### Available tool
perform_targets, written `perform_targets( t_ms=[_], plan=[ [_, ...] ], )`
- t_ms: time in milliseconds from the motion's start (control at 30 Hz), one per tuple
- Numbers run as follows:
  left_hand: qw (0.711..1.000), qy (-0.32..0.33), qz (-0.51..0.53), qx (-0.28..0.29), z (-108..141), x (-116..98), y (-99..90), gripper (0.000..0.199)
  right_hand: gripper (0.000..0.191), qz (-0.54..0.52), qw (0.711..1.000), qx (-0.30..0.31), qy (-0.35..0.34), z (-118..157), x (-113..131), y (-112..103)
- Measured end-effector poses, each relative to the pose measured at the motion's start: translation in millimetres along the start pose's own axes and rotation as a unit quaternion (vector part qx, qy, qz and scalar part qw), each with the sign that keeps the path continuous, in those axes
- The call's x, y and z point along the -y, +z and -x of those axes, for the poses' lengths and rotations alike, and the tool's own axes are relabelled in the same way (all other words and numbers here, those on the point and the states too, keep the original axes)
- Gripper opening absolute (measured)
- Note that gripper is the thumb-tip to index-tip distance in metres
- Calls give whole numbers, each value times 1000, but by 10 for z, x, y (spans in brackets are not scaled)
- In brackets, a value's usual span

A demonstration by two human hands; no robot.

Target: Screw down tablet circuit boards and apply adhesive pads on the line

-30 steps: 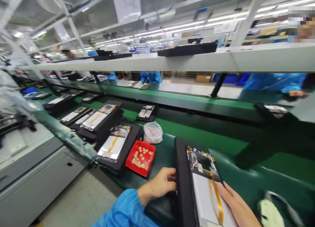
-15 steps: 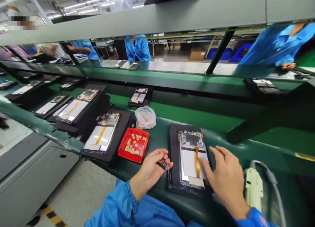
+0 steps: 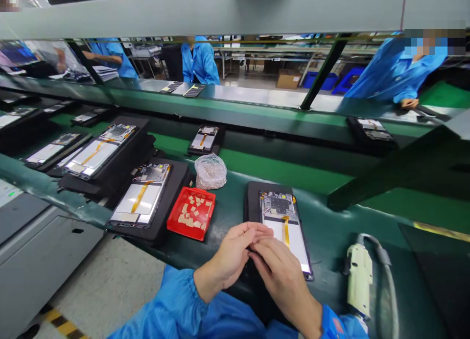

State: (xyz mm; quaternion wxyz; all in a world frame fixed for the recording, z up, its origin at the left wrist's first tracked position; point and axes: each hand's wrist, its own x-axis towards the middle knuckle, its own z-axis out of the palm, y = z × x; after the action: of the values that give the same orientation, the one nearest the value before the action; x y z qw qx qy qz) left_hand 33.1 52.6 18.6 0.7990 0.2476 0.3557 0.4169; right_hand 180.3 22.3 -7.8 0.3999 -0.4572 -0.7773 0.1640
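My left hand [image 3: 231, 253] and my right hand [image 3: 281, 270] meet at the fingertips over the lower left edge of an opened tablet [image 3: 299, 243]. Both have curled fingers; what is pinched between them is hidden. The tablet lies on black foam [image 3: 253, 202], its circuit board at the far end and an orange ribbon [image 3: 286, 230] down the middle. Left of my hands sits a red tray [image 3: 209, 216] with small beige pieces. Behind the tray stands a clear plastic bag [image 3: 210, 172] of tiny parts.
A cream handheld device [image 3: 360, 280] with a grey cable lies at the right. Another open tablet [image 3: 141, 197] on foam is left of the tray. More tablets stand further left and on the green belt [image 3: 249, 167]. People in blue work beyond the rail.
My right hand has moved left off the tablet to meet my left hand. The dark item seen in my left fingers is now hidden. The whole view has shifted slightly.
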Motion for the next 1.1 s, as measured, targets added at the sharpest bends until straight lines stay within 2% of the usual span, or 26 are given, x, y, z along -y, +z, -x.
perform_targets(
  t_ms=[67, 100, 133, 200, 233, 300, 333, 400, 467, 700, 1100],
  plan=[
    [998, 32, -51, 1, 25, 27, -38, 42, 11, -77, 991, -14, 105, -14, -6, -42],
    [992, 65, -107, -17, 46, 48, -65, 40, 13, -133, 975, -17, 179, -26, -11, -68],
    [976, 107, -185, -46, 73, 71, -95, 35, 17, -194, 947, -22, 255, -38, -20, -96],
    [905, 196, -363, -104, 130, 122, -148, 19, 26, -305, 877, -40, 370, -57, -40, -146],
    [861, 233, -437, -116, 155, 146, -165, 13, 32, -346, 848, -51, 399, -62, -49, -163],
    [791, 288, -531, -103, 185, 189, -174, 14, 38, -391, 817, -66, 419, -62, -60, -177],
    [768, 307, -555, -88, 188, 205, -168, 16, 38, -399, 812, -66, 421, -58, -63, -173],
    [745, 329, -576, -72, 175, 224, -146, 18, 35, -404, 810, -59, 420, -46, -65, -152],
    [741, 329, -581, -71, 152, 227, -131, 20, 35, -406, 810, -57, 420, -31, -71, -122],
    [760, 308, -568, -71, 171, 200, -132, 20, 40, -405, 802, -88, 430, 4, -73, -48],
    [724, 282, -628, -47, 224, 165, -162, 27, 36, -400, 814, -66, 417, 51, -80, 17]
  ],
)
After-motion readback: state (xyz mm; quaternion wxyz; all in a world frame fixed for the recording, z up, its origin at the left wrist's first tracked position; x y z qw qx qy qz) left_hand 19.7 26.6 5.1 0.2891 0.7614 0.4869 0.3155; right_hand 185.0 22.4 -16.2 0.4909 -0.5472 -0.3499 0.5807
